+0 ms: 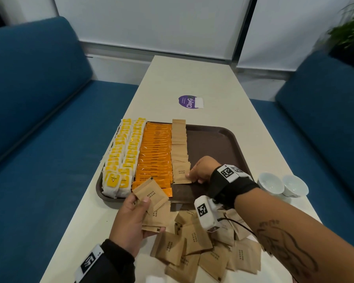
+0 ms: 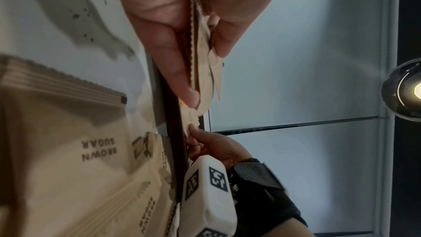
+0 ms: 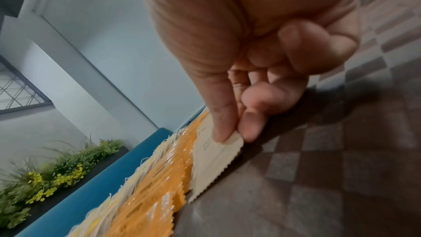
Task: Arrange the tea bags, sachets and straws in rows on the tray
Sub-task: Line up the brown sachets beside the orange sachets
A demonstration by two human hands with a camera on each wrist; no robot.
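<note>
A dark brown tray (image 1: 217, 144) holds two rows of yellow tea bags (image 1: 121, 156), a row of orange sachets (image 1: 155, 154) and a row of brown sugar sachets (image 1: 179, 144). My right hand (image 1: 200, 170) pinches the nearest brown sugar sachet (image 1: 181, 174) at its right edge, low on the tray; thumb and finger grip the brown sugar sachet (image 3: 218, 158) in the right wrist view. My left hand (image 1: 131, 219) grips a small stack of brown sugar sachets (image 1: 153, 203) just over the tray's near edge, the same stack of sachets (image 2: 202, 57) between thumb and fingers.
A loose pile of brown sugar sachets (image 1: 208, 248) lies on the white table (image 1: 192, 78) in front of the tray. Two white cups (image 1: 282, 184) stand at the right. A purple sticker (image 1: 189, 102) is farther back. Blue sofas flank the table.
</note>
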